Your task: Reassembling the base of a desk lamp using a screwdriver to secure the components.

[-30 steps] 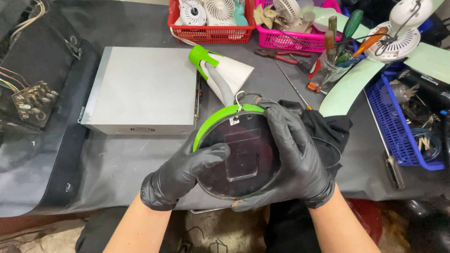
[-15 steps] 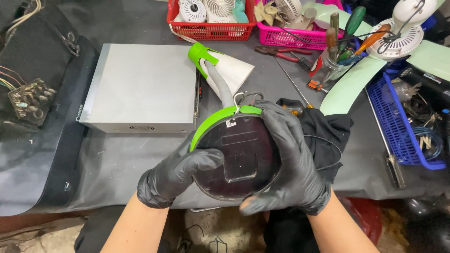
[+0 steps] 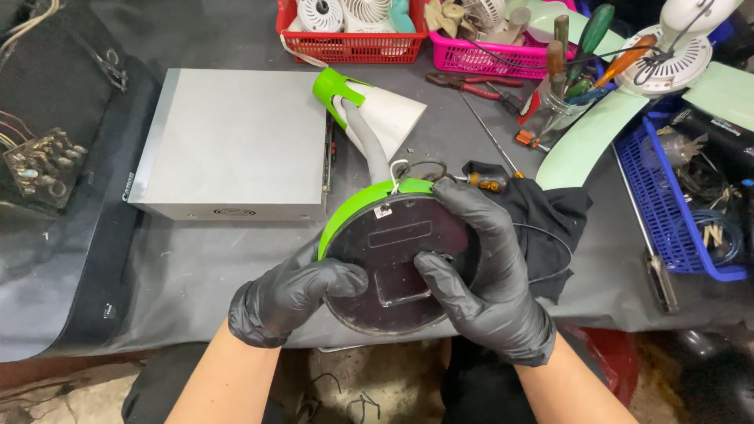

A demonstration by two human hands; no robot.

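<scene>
A dark grey workbench [image 3: 236, 259] carries a grey metal box [image 3: 236, 141], red basket [image 3: 353, 47], pink basket [image 3: 487, 56] and blue basket [image 3: 667, 204].

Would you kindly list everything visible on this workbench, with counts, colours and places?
desk lamp: one, green and white, dark round base turned up, centre, held in both hands
metal box: one, grey, left of lamp
circuit board: one, dark, far left
baskets: red, pink, blue, along back and right
pliers: one, red-handled, before pink basket
black cloth: one, right of lamp
left hand: black glove, on base rim
right hand: black glove, across base
</scene>
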